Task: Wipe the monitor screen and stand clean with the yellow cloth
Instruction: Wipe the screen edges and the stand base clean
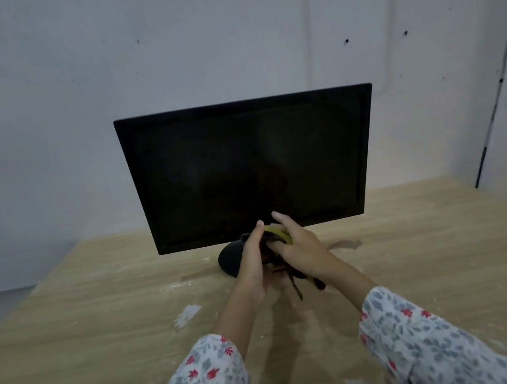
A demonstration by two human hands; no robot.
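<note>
Below monitor [252,165]: both hands bunch cloth [278,233]; stand [232,260] half-hidden

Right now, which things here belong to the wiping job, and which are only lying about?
For the job:
- monitor, screen dark
- round black stand
- yellow cloth, held by left hand and right hand

Only there:
- wooden table, with white smears
- grey wall
</note>
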